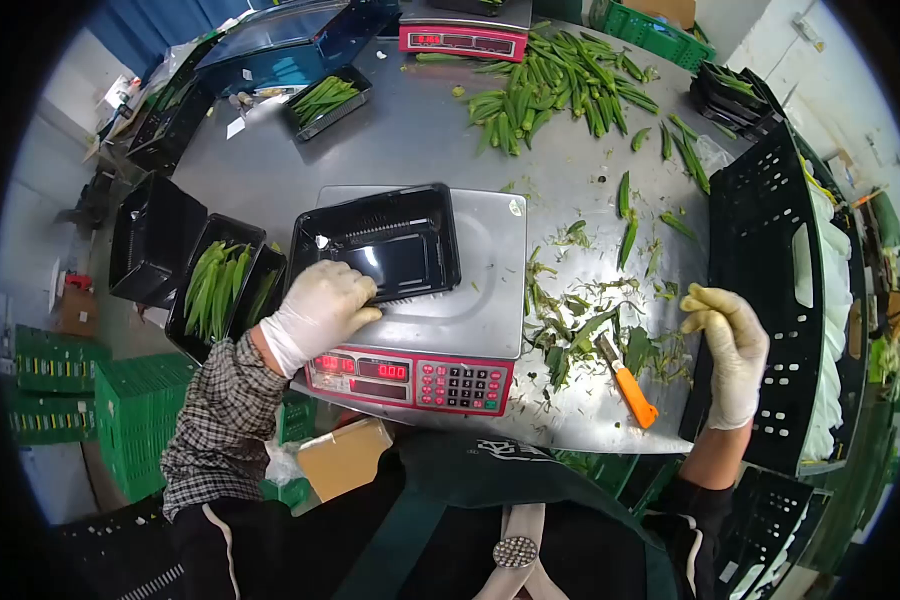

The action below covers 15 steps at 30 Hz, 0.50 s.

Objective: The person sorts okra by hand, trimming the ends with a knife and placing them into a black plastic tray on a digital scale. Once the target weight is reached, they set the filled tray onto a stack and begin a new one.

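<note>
A black plastic tray [410, 240] sits tilted on the steel pan of a red digital scale [420, 380]. Only a small white speck shows inside it. My left hand [325, 310], in a white glove, has its fingers curled over the tray's near left corner; the fingertips are partly hidden. My right hand [738, 360], also gloved, hovers at the table's right side with loosely bent fingers and nothing visible in them. Left of it lies an orange-handled knife [630, 390] among okra trimmings [580, 335].
An okra heap [560, 85] lies at the back beside a second scale [463, 42]. Okra-filled trays [220, 290] stand left, near an empty black tray [155, 240]; another okra tray [328, 100] stands further back. A black crate [770, 300] borders the right side.
</note>
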### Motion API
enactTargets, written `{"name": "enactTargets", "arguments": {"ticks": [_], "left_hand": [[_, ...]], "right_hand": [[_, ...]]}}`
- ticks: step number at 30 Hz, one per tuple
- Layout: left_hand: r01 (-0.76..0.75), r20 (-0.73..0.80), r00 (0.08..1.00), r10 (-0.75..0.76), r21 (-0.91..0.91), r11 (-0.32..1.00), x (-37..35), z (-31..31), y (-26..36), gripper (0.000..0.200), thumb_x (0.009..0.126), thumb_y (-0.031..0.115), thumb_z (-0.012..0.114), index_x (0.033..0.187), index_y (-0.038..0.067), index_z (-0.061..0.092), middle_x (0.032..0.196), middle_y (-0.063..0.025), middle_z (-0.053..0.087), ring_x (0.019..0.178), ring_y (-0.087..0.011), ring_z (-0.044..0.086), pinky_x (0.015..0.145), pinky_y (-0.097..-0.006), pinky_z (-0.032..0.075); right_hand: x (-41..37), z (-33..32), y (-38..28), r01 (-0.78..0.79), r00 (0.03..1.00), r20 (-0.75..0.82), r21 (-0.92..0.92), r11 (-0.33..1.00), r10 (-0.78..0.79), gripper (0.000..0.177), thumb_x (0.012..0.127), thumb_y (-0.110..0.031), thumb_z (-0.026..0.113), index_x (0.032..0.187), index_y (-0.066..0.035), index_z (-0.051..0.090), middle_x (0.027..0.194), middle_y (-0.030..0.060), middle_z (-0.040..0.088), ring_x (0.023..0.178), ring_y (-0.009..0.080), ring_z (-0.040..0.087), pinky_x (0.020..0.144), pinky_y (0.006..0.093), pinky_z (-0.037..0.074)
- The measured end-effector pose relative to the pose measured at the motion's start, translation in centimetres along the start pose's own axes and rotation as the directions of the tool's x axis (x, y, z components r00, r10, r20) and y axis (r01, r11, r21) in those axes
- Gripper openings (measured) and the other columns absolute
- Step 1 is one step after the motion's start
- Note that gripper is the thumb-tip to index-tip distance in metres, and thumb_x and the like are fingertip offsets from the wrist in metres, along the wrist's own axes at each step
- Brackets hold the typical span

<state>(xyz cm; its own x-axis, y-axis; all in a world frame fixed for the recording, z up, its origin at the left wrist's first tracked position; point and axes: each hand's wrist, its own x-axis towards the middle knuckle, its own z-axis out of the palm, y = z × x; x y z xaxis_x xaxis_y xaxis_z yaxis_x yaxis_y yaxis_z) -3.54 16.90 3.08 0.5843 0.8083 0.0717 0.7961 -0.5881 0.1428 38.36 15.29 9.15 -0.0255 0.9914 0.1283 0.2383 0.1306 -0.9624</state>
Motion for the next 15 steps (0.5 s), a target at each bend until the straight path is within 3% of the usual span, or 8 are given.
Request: {"name": "enactTargets", "arguments": {"ticks": [2,5,8,9,10,15], "left_hand": [[0.059,0.118,0.991,-0.061,0.022,0.998,-0.1,-0.3,0.8,0.029,0.064,0.024,0.075,0.081,0.006,0.060,0.079,-0.0078,0.059,0.083,-0.0270,0.057,0.080,-0.0379,0.044],[0.004,-0.135,0.991,0.000,0.026,1.000,0.7,-2.6,2.9,0.034,0.064,0.024,0.076,0.088,0.004,0.061,0.085,-0.0093,0.061,0.090,-0.0277,0.057,0.085,-0.0398,0.043],[0.015,-0.227,0.972,-0.057,-0.182,0.983,1.9,-5.1,4.9,0.036,0.065,0.015,0.076,0.095,0.002,0.061,0.089,-0.0114,0.062,0.087,-0.0285,0.059,0.082,-0.0390,0.045],[0.008,-0.265,0.961,-0.078,-0.255,0.967,2.3,-5.5,5.6,0.035,0.065,0.013,0.076,0.095,0.001,0.061,0.089,-0.0116,0.062,0.085,-0.0286,0.059,0.080,-0.0385,0.045],[-0.050,-0.304,0.951,-0.055,-0.329,0.943,2.8,-5.7,6.4,0.032,0.066,0.008,0.074,0.094,0.001,0.061,0.088,-0.0116,0.062,0.082,-0.0284,0.059,0.077,-0.0373,0.047],[-0.008,-0.330,0.917,-0.225,-0.579,0.815,4.2,-2.2,10.8,0.020,0.069,0.005,0.072,0.087,0.002,0.065,0.088,-0.0110,0.065,0.084,-0.0263,0.061,0.076,-0.0351,0.049]], "right_hand": [[0.3,-0.9,-1.1,0.086,0.996,-0.017,0.022,0.996,-0.085,0.022,0.087,-0.006,0.055,0.105,0.006,0.059,0.094,0.0116,0.061,0.077,0.0137,0.057,0.074,0.0251,0.046],[0.8,-2.2,-1.7,0.167,0.985,-0.036,0.000,0.986,-0.167,0.021,0.087,-0.004,0.053,0.104,0.007,0.059,0.093,0.0123,0.061,0.077,0.0149,0.057,0.074,0.0254,0.045],[2.2,-2.9,-0.9,0.108,0.993,-0.038,-0.003,0.994,-0.108,0.020,0.086,0.000,0.051,0.102,0.008,0.059,0.092,0.0115,0.061,0.077,0.0141,0.057,0.073,0.0243,0.045],[2.9,-2.9,-0.2,0.068,0.997,-0.023,-0.079,0.995,-0.070,0.023,0.087,-0.008,0.052,0.103,0.006,0.060,0.091,0.0109,0.063,0.075,0.0127,0.057,0.074,0.0249,0.045],[3.8,-2.8,1.2,0.021,1.000,-0.001,-0.083,0.996,-0.021,0.023,0.087,-0.008,0.052,0.103,0.005,0.060,0.090,0.0097,0.063,0.075,0.0117,0.057,0.072,0.0243,0.045],[8.6,-1.4,15.3,-0.056,0.981,0.165,-0.236,0.970,0.097,0.024,0.085,-0.011,0.059,0.106,0.002,0.060,0.095,0.0097,0.062,0.083,0.0149,0.059,0.074,0.0270,0.048]]}}
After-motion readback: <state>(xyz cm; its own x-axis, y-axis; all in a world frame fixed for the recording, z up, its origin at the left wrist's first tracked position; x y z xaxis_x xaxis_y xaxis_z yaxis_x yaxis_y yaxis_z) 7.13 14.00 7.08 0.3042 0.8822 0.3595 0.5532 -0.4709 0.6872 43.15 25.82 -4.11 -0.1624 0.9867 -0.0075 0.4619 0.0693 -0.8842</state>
